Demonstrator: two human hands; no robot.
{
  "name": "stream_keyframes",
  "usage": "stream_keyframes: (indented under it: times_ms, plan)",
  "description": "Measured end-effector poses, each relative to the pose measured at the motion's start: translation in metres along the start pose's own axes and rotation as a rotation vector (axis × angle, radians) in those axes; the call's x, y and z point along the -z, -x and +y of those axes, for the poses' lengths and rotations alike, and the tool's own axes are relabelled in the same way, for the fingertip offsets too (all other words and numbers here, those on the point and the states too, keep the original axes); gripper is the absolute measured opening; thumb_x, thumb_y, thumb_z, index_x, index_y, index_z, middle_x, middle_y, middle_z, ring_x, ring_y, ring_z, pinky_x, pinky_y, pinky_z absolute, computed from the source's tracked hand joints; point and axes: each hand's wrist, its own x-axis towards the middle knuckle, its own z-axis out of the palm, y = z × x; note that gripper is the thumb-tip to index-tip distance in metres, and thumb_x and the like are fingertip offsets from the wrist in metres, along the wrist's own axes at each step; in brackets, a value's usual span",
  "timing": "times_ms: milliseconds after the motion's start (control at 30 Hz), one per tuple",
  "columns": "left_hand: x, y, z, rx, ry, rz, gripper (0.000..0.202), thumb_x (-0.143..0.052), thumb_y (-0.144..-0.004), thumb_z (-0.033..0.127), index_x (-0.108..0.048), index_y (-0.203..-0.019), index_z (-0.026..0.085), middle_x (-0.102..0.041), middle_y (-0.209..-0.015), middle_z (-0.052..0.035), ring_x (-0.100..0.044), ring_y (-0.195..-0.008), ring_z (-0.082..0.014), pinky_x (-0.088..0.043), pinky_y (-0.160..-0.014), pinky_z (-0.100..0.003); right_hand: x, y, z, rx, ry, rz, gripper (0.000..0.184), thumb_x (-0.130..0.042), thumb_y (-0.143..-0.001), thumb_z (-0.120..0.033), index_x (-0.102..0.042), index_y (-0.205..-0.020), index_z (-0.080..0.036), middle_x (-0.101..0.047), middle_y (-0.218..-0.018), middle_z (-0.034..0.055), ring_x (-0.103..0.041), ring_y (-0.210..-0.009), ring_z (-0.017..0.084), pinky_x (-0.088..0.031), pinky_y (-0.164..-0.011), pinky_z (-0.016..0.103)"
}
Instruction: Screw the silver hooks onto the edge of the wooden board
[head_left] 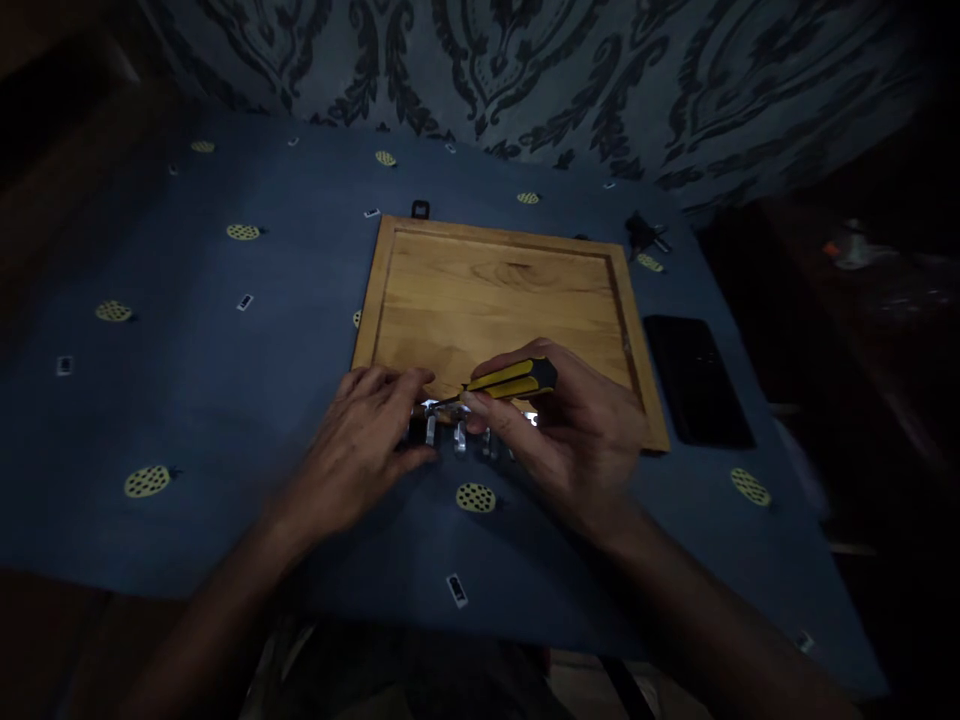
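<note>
My right hand (577,430) is closed round the yellow and black handle of a screwdriver (510,380). The tool points left, its shaft close to a shiny metal piece with several hook-like prongs (460,438), perhaps a hook rail. This piece lies at the near edge of a wooden board (502,290), which has a raised rim. My left hand (367,430) grips the metal piece's left end, thumb on the near side and fingers on the far side. My right hand covers the piece's right part, and the exact spot under the screwdriver's tip is hard to make out.
A black phone (699,382) lies right of the board. Beyond the board's far right corner is a small dark object, maybe keys (646,235). A small black square item (420,210) sits behind its far edge. Blue patterned cloth (225,400) covers the table; a patterned wall stands behind.
</note>
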Motion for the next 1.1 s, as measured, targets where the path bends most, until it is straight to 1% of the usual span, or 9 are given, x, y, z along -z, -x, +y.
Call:
stream_keyframes:
  times_ms: [67,167,300,400,533,633,867,1000,1100]
  plan:
    - [0.0,0.0,0.001,0.02,-0.004,0.003,0.053,-0.075,-0.086,0.022,-0.048,-0.131,0.024,-0.066,-0.117,-0.0057,-0.059,-0.114,-0.0289,-0.046,-0.098,-0.044,-0.002,0.001,-0.001,0.021,0.034,0.034,0.014,-0.071,-0.09,-0.027,-0.061,-0.082,-0.022,-0.063,-0.069,-0.0016,-0.065,-0.061,0.013,-0.052,-0.055,0.027]
    - [0.0,0.0,0.001,0.035,-0.009,0.007,0.052,-0.075,-0.085,0.021,-0.049,-0.13,0.025,-0.065,-0.117,-0.0053,-0.059,-0.113,-0.0288,-0.046,-0.098,-0.045,-0.004,0.001,-0.002,-0.006,0.045,0.062,0.016,-0.069,-0.091,-0.029,-0.06,-0.081,-0.022,-0.063,-0.071,-0.0007,-0.063,-0.06,0.013,-0.051,-0.052,0.027]
    - [-0.001,-0.001,0.001,0.052,0.008,0.001,0.056,-0.079,-0.082,0.021,-0.051,-0.129,0.023,-0.064,-0.118,-0.0063,-0.059,-0.115,-0.0298,-0.048,-0.097,-0.045,-0.003,0.0,0.0,-0.052,-0.043,0.019,0.012,-0.07,-0.091,-0.03,-0.062,-0.087,-0.022,-0.065,-0.077,-0.0001,-0.065,-0.064,0.014,-0.054,-0.054,0.027]
    - [0.004,-0.001,0.002,0.047,0.042,-0.009,0.063,-0.083,-0.079,0.025,-0.047,-0.132,0.024,-0.063,-0.123,-0.0073,-0.057,-0.12,-0.0301,-0.048,-0.1,-0.047,-0.001,0.002,0.002,-0.061,-0.09,0.017,0.009,-0.071,-0.09,-0.027,-0.063,-0.088,-0.022,-0.064,-0.076,-0.0009,-0.065,-0.064,0.013,-0.054,-0.055,0.027]
    - [0.017,0.003,0.0,0.029,0.091,0.014,0.071,-0.087,-0.076,0.032,-0.044,-0.132,0.026,-0.062,-0.129,-0.0086,-0.056,-0.124,-0.0295,-0.05,-0.1,-0.046,0.002,0.008,0.0,-0.041,-0.093,0.127,0.009,-0.072,-0.088,-0.024,-0.064,-0.092,-0.025,-0.068,-0.082,0.0004,-0.068,-0.07,0.017,-0.055,-0.059,0.032]
    - [0.021,0.009,-0.004,0.056,0.062,0.029,0.071,-0.086,-0.078,0.032,-0.043,-0.134,0.025,-0.064,-0.129,-0.0086,-0.057,-0.123,-0.0301,-0.049,-0.1,-0.047,0.004,0.008,-0.002,-0.026,-0.079,0.185,0.01,-0.073,-0.088,-0.026,-0.065,-0.093,-0.028,-0.069,-0.087,0.0013,-0.071,-0.074,0.019,-0.056,-0.062,0.035]
    - [0.012,0.014,-0.008,0.094,0.027,0.025,0.066,-0.08,-0.083,0.025,-0.042,-0.136,0.025,-0.067,-0.125,-0.0069,-0.058,-0.121,-0.0298,-0.044,-0.1,-0.046,-0.009,0.005,-0.002,-0.056,-0.188,0.077,0.007,-0.068,-0.092,-0.023,-0.063,-0.096,-0.024,-0.067,-0.086,-0.0007,-0.07,-0.073,0.014,-0.059,-0.065,0.031]
    - [0.01,0.013,-0.008,0.109,0.025,0.019,0.065,-0.08,-0.083,0.024,-0.043,-0.136,0.022,-0.067,-0.125,-0.0077,-0.057,-0.121,-0.0297,-0.042,-0.1,-0.045,-0.016,0.005,-0.001,-0.078,-0.244,0.069,0.005,-0.066,-0.093,-0.023,-0.063,-0.097,-0.023,-0.066,-0.088,-0.0009,-0.069,-0.07,0.012,-0.059,-0.064,0.028]
    - [0.01,0.013,-0.008,0.1,0.023,0.023,0.064,-0.08,-0.083,0.024,-0.044,-0.135,0.021,-0.066,-0.125,-0.0079,-0.057,-0.12,-0.0297,-0.042,-0.099,-0.043,-0.019,0.003,0.0,-0.091,-0.247,0.07,0.004,-0.066,-0.093,-0.024,-0.062,-0.094,-0.023,-0.064,-0.084,-0.0013,-0.068,-0.067,0.012,-0.059,-0.061,0.029]
